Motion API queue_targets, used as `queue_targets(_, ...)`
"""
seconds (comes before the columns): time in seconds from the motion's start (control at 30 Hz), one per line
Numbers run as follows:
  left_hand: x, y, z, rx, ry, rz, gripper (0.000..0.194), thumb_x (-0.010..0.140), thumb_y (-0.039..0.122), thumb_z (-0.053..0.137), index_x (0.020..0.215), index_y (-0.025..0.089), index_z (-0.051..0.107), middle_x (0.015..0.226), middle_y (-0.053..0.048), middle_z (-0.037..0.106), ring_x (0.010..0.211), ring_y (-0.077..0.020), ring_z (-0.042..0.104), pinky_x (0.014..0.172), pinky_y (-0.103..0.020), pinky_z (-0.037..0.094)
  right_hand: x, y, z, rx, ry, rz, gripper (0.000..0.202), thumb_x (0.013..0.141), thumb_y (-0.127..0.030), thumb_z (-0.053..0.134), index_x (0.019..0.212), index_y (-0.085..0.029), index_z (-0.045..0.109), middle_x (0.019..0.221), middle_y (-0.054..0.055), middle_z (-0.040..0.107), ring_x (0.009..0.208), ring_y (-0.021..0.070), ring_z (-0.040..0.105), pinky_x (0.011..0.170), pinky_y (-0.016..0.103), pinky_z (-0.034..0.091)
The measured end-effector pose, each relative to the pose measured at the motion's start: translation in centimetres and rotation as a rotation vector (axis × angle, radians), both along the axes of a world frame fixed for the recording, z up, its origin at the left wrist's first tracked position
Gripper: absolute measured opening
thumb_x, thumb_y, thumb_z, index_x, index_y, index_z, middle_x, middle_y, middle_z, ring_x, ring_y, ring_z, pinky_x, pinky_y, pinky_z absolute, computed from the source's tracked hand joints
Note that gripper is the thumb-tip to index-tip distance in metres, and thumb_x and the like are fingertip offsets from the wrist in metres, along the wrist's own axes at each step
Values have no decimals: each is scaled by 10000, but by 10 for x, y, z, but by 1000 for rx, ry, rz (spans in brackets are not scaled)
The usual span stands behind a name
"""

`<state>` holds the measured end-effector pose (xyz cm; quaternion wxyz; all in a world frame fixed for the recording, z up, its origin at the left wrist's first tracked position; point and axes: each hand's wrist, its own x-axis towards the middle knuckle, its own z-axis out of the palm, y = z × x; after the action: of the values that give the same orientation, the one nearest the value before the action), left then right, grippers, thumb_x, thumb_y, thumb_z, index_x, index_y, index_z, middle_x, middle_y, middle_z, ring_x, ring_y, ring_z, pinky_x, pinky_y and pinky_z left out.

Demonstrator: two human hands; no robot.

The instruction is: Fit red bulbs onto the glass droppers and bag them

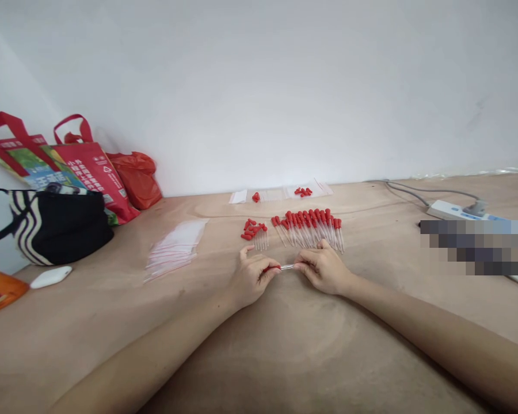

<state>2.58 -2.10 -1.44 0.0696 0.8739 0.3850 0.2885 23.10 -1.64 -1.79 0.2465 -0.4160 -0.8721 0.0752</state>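
Note:
My left hand [252, 279] pinches a red rubber bulb [276, 267] between thumb and fingers. A clear glass dropper tube [287, 267] runs from the bulb to my right hand [324, 270], whose thumb and fingers grip its other end. The tube lies level between the hands; my fingers hide both its ends. Just beyond my right hand lies a row of droppers with red bulbs [315, 221]. Past my left hand are a small heap of loose red bulbs [251, 231] and several bare glass tubes [261, 241].
Clear zip bags [176, 244] lie stacked at left. By the wall, more red bulbs [303, 192] rest on a plastic bag [322, 188]. Shopping bags [92, 172], a black bag [67, 224] and a white case [52, 277] stand left; a power strip [449, 210] with cables lies right.

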Motion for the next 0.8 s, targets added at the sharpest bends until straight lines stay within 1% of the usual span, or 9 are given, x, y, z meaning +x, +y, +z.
queue_targets(0.13,0,0,1,9,13,-1,179,834,267,432,749,198,573,693,20,648,664,-126,578,941,-406,175,-1,-1,0,-5,-5,18,206,833,-277,386,736,-174,535,677,-4,613,548,93,460,669,270,212)
queue_targets(0.27,0,-2,1,-6,34,-40,161,838,249,415,772,194,552,739,10,644,715,-132,578,949,-405,159,-4,-1,0,-44,23,41,207,829,-266,384,730,-174,540,631,-14,589,535,92,448,672,265,226)
queue_targets(0.43,3,-4,0,42,35,-40,154,836,231,402,770,184,532,740,2,632,711,-132,572,932,-392,196,-9,-4,3,-94,73,14,211,817,-257,397,697,-170,547,566,-26,549,493,85,397,684,271,254)
queue_targets(0.57,5,-3,-1,61,64,-56,169,839,234,393,777,185,543,744,-9,629,739,-137,571,941,-394,204,-12,-6,2,-150,103,2,231,814,-261,396,663,-169,545,542,-31,524,486,83,387,684,270,292)
queue_targets(0.63,5,-2,-1,89,92,-69,180,845,235,387,792,183,551,758,-17,632,775,-143,571,952,-399,196,-13,-5,-1,-193,132,-3,246,813,-265,395,641,-167,541,519,-35,502,477,82,381,657,261,313)
queue_targets(0.7,3,1,0,142,152,-97,195,856,231,377,821,188,564,795,-24,637,833,-149,567,968,-407,173,-13,-4,-5,-260,184,-9,257,810,-284,397,629,-165,535,505,-36,479,474,84,382,592,240,325)
queue_targets(0.8,0,7,2,252,263,-146,225,872,200,353,890,214,576,836,-17,643,904,-145,555,988,-418,133,-15,-3,-10,-365,260,-36,293,811,-327,389,613,-160,526,494,-34,450,467,87,377,488,211,305)
